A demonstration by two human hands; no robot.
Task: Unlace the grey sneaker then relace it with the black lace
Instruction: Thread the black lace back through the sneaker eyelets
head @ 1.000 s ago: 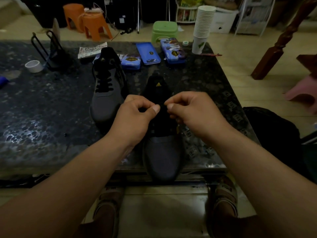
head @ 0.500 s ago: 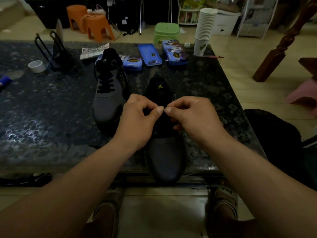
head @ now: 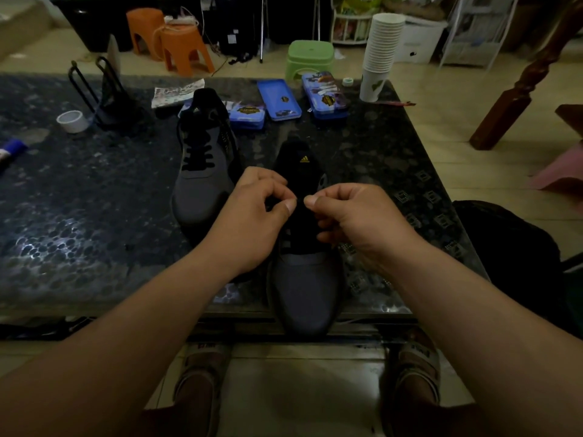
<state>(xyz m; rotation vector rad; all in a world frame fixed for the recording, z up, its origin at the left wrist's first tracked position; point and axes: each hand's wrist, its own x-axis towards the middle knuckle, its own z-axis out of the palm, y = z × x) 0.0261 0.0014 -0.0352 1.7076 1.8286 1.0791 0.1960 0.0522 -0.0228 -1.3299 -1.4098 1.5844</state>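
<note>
Both hands work at the lacing of a grey sneaker [head: 307, 285] lying on the counter [head: 94, 216], toe towards the person and overhanging the near edge; whether this is unlacing or relacing is unclear. The left hand [head: 252, 222] and right hand [head: 353, 222] have fingers [head: 288, 207] curled, thumb tips nearly meeting above the shoe's middle, apparently pinching the black lace [head: 300, 216], which is too dark to trace. The next move likely needs the lace drawn through an eyelet.

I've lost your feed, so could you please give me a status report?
Left hand, right hand pinching lace over sneaker. Toe overhangs table edge. Other sneaker left, clear.
</note>
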